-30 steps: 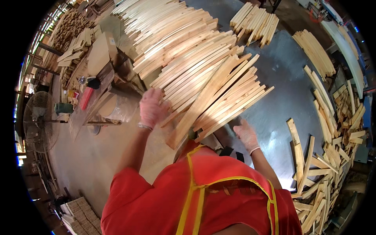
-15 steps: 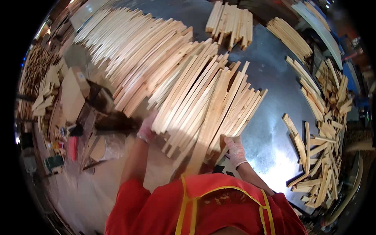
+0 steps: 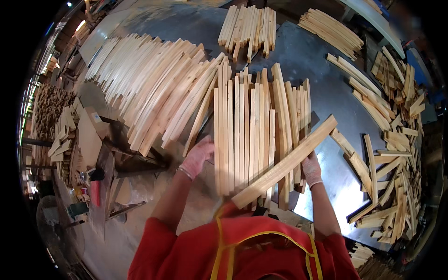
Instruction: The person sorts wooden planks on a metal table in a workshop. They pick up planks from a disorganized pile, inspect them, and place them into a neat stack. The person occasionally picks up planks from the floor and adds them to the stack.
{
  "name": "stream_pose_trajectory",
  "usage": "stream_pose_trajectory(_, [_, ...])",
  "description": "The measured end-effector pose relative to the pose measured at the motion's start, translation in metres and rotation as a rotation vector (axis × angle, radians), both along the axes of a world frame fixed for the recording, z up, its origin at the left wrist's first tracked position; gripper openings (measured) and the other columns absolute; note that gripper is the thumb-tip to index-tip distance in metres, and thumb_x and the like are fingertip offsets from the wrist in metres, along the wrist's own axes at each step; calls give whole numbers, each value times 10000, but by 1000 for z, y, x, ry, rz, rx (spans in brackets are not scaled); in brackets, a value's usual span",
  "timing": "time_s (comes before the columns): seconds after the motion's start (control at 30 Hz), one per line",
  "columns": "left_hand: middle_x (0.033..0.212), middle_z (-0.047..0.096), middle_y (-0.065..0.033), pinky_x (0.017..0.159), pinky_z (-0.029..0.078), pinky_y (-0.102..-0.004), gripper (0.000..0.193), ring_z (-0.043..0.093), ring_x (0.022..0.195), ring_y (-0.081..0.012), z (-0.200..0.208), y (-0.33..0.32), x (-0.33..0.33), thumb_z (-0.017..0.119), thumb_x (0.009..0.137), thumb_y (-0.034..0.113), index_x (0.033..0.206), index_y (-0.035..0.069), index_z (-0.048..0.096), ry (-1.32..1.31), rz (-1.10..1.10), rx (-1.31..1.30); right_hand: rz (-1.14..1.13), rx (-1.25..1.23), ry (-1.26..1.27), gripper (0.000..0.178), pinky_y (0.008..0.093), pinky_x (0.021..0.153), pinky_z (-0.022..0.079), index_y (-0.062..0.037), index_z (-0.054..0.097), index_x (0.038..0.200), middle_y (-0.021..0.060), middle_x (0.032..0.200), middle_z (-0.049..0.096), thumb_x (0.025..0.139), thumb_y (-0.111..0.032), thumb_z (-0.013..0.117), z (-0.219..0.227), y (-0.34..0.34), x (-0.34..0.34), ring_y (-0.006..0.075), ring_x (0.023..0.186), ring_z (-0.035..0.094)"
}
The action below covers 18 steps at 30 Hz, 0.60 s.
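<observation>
In white gloves, my two hands flank a bundle of pale wooden strips [image 3: 238, 135] lying side by side, their near ends overhanging the metal table's near edge. My left hand [image 3: 198, 157] is against the bundle's left side, its fingertips partly hidden by the wood. On the opposite side my right hand [image 3: 311, 168] grips the outer strips, its fingers partly behind them. One wider board [image 3: 287, 161] lies slantwise across the top of the bundle, with its near end close to my apron.
A long row of strips [image 3: 149, 88] covers the table's left part. Two smaller stacks sit at the back: one bundle [image 3: 247, 30] and one fanned pile [image 3: 331, 32]. Loose offcuts [image 3: 396, 186] crowd the right edge of the metal table [image 3: 322, 102]. A brown panel [image 3: 91, 133] stands at left.
The bundle between my hands has turned upright and separated from the row at left. The wide board on top has swung over to the right. Both hands have shifted right in the picture.
</observation>
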<state>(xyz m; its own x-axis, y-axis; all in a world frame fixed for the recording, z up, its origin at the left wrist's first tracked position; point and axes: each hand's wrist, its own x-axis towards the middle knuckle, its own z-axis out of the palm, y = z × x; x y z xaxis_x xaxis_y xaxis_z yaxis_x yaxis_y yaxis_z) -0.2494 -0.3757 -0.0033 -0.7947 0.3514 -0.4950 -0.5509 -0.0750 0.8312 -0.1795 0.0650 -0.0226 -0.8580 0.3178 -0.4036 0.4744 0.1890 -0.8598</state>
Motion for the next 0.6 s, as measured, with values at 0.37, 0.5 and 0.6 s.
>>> stream_pose_trajectory(0.37, [1325,683,-129,1004,563,-389,649,689,1152,-241,4,127,5,830,863,261,1437,56,606,5,84,-212,-90,265,45,946,466,1152,460,33,429,1578,304,1422,596,832,-383,837,-44,80,35,445,1339,576])
stream_pose_trajectory(0.5, [1457,592,-221,1103,515,-426,920,632,1280,-340,18,197,-22,836,800,449,1534,5,502,140,-128,-683,-245,249,15,845,412,1115,490,25,490,1526,236,1385,662,845,-302,870,-40,130,39,353,1300,632])
stream_pose_trajectory(0.6, [1492,552,-259,1163,469,-468,999,569,1374,-422,21,227,-68,761,781,637,1543,51,491,188,-247,-795,-377,95,122,624,339,1050,515,16,559,1443,140,1331,719,906,-139,838,-23,140,1,249,1206,669])
